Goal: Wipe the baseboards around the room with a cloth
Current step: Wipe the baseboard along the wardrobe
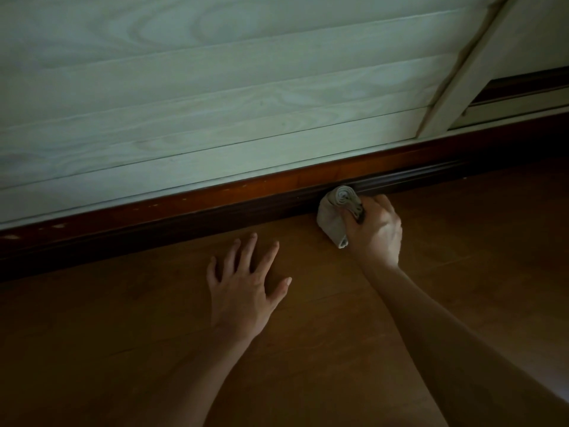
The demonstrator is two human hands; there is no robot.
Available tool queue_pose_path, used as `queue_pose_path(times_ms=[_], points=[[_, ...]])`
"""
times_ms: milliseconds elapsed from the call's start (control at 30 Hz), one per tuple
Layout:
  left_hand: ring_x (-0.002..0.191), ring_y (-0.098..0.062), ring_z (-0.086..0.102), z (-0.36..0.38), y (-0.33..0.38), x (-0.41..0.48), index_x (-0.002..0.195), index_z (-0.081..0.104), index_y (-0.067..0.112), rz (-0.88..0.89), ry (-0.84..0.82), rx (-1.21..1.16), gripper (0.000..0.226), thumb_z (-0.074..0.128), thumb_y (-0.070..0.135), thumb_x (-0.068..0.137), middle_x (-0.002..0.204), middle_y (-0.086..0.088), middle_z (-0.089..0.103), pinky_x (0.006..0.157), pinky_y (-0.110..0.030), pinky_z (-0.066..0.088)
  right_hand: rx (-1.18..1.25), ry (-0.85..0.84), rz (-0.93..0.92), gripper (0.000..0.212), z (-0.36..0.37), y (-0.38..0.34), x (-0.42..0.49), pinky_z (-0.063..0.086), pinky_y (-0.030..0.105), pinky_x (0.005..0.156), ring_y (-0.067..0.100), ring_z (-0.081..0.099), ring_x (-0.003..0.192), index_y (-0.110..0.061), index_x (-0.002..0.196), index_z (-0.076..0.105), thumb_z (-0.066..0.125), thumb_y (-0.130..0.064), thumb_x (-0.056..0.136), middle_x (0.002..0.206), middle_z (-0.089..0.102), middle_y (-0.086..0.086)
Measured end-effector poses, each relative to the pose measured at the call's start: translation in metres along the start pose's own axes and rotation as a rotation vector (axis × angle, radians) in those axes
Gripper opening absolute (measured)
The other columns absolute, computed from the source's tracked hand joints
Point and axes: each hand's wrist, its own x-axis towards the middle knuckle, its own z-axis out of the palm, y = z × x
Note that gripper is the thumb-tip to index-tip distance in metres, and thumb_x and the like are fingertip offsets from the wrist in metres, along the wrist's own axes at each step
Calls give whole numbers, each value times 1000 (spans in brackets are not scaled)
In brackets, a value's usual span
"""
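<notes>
Grey cloth (337, 212) in right hand (375, 231), against baseboard (215, 208)

The picture is dim and carries a greenish-grey tint. The pale wood-grained panelled wall (215, 87) is the brightest part, and the light on it is soft and even. The dark reddish-brown wooden baseboard (184, 208) is lit only on its upper band; its lower moulding sinks into near black, most of all toward the left edge. The brown wooden plank floor (123, 334) looks dull and darkens toward the lower left corner. The small grey rolled cloth (337, 217) catches some light. The right hand (374, 229) gripping it has a slightly soft outline. Under the flat left hand (243, 288) only 1 weak shadow shows.
</notes>
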Motion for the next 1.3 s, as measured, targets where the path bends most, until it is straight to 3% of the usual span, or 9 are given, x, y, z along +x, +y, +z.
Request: queue_pose_path(times_ms=[167, 400, 533, 700, 967, 1300], points=[[149, -26, 21, 0, -1, 3, 153, 15, 53, 4, -8, 26, 75, 9, 85, 86, 166, 5, 20, 115, -59, 21, 26, -54, -83, 16, 5, -5, -1, 44, 29, 58, 18, 54, 70, -7, 87, 67, 72, -22, 85, 90, 59, 6], [151, -27, 18, -2, -1, 5, 154, 9, 53, -1, -26, 10, 80, 1, 87, 82, 168, 5, 13, 117, -60, 20, -45, 19, 74, 20, -20, 34, 20, 39, 29, 61, 27, 60, 75, -4, 91, 69, 70, -24, 87, 92, 61, 12], [152, -26, 13, -2, 0, 4, 154, 3, 54, 2, -30, 5, 81, -3, 86, 80, 168, 6, 7, 118, -59, 16, -83, 79, 213, 23, -33, 49, 30, 41, 33, 68, 31, 60, 87, -4, 100, 70, 68, -25, 89, 101, 61, 13], [148, -30, 26, 1, 2, 5, 153, 20, 52, -17, -15, 4, 76, 5, 85, 86, 165, 3, 24, 114, -62, 23, -80, 76, 212, 22, -32, 43, 28, 44, 35, 69, 31, 59, 84, -3, 99, 69, 67, -24, 90, 100, 59, 13], [147, -31, 28, 3, 5, 5, 153, 21, 51, -30, -27, 19, 76, 7, 85, 87, 164, 2, 26, 114, -63, 24, -86, 70, 202, 25, -37, 44, 30, 41, 33, 69, 30, 60, 87, -5, 101, 69, 67, -27, 90, 103, 60, 11], [154, -26, 5, -5, 8, 3, 154, -2, 54, -29, -68, -7, 76, 2, 83, 84, 169, 6, 1, 121, -58, 9, -74, 82, 222, 25, -30, 33, 22, 47, 36, 69, 30, 61, 83, -4, 98, 70, 67, -28, 90, 100, 60, 12]])
